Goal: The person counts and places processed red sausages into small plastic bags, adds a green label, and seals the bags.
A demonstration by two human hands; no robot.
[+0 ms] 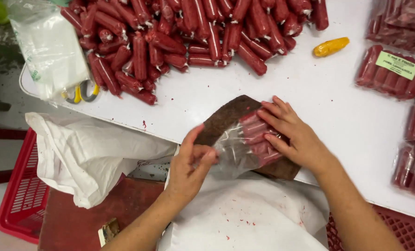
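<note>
Desk (338, 116): a white top filled most of the head view, its near edge running across the person's lap.
Sausage heap (189, 32): a wide pile of loose red sausages lay along the far side of the desk.
White cloths (84, 155): one hung over the red crate (19, 200) at the left; another covered the lap below the hands.
Sealed packs (391, 72): filled clear packs of red sausages lay at the right edge, one with a green label.
Bag roll (49, 46): clear plastic bags sat at the far left, with yellow-handled scissors (83, 92) just beneath.
Brown board (228, 116): it rested at the desk's near edge, under the bag.
Clear bag (247, 144): it lay on the board, holding a row of red sausages.
Right hand (293, 135): fingers spread flat, it pressed down on the filled end of the bag.
Left hand (191, 162): fingers pinched closed on the bag's open end.
Yellow piece (331, 46): it lay alone, well apart from the hands.
</note>
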